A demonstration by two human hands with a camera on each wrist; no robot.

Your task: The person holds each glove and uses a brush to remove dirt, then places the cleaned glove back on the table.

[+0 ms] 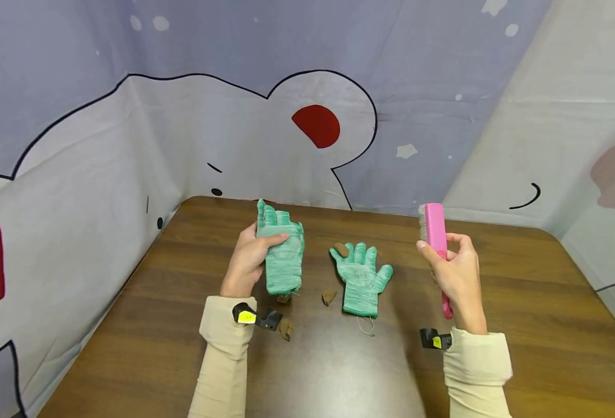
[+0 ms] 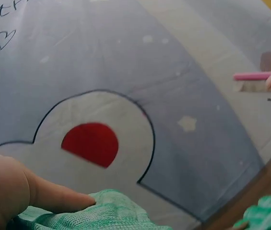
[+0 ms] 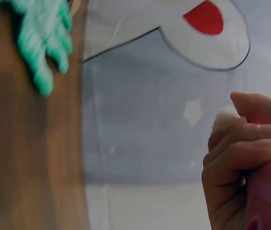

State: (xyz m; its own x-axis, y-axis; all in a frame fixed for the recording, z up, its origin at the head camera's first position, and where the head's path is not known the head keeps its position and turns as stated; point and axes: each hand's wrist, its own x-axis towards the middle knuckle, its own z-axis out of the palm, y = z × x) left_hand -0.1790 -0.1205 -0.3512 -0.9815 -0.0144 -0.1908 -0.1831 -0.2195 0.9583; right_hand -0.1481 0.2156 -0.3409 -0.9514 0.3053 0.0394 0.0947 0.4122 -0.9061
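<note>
My left hand (image 1: 248,258) holds a green knit glove (image 1: 284,255) above the table, thumb across its front and the glove's fingers pointing up. In the left wrist view the thumb presses on the green fabric (image 2: 101,213). My right hand (image 1: 459,273) grips a pink brush (image 1: 436,226) by its handle, held upright with the pale bristles facing left. The right wrist view shows curled fingers (image 3: 236,163) around the pink handle (image 3: 269,196). Between the hands, a second green glove (image 1: 361,278) lies flat on the table, a loose thread at its cuff.
Several brown leaf-like scraps lie about: one scrap (image 1: 342,249) on the flat glove, another scrap (image 1: 329,297) beside it, and a scrap (image 1: 285,329) near the left wrist. The wooden table (image 1: 145,337) meets a printed cloth backdrop (image 1: 224,133) at its back and left.
</note>
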